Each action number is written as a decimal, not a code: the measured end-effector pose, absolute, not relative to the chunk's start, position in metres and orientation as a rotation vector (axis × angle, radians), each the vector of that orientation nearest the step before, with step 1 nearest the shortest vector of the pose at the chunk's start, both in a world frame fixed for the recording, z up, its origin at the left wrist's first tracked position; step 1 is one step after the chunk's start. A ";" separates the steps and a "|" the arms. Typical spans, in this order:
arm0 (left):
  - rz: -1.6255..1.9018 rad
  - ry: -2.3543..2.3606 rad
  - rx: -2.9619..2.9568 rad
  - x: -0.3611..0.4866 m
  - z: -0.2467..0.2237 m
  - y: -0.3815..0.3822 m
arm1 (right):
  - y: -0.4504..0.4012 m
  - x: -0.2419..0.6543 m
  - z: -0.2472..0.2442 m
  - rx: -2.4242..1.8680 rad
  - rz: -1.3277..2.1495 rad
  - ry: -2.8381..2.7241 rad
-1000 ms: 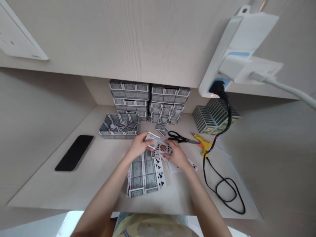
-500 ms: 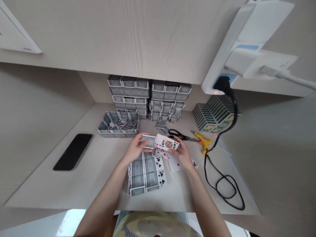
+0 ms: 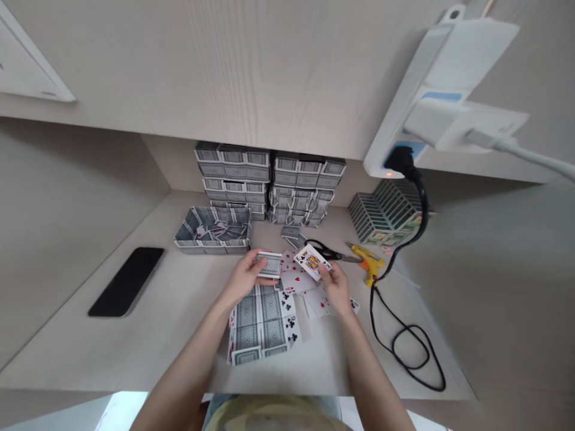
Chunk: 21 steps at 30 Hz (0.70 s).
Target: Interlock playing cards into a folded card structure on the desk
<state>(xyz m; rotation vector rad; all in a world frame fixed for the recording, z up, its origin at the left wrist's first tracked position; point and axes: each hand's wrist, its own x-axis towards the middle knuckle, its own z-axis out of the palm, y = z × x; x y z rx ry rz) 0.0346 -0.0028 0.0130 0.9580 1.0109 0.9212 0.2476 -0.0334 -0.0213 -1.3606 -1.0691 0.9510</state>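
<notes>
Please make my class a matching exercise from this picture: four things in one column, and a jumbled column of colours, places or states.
1. left hand
2. glue gun
3. phone
4. right hand

A. lies flat, left of both hands
B. holds a face card, picture side showing
C. holds a patterned card, back showing
D. is mainly yellow

Pairs: 1-C, 2-D, 3-A, 4-B
</notes>
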 end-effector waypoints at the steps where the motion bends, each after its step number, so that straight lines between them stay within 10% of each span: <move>1: 0.910 1.011 0.965 0.035 0.013 -0.003 | -0.034 0.246 -0.021 -1.338 1.027 -1.056; 21: 0.921 0.980 0.932 0.038 0.009 -0.004 | -0.037 0.236 -0.023 -1.205 1.245 -1.088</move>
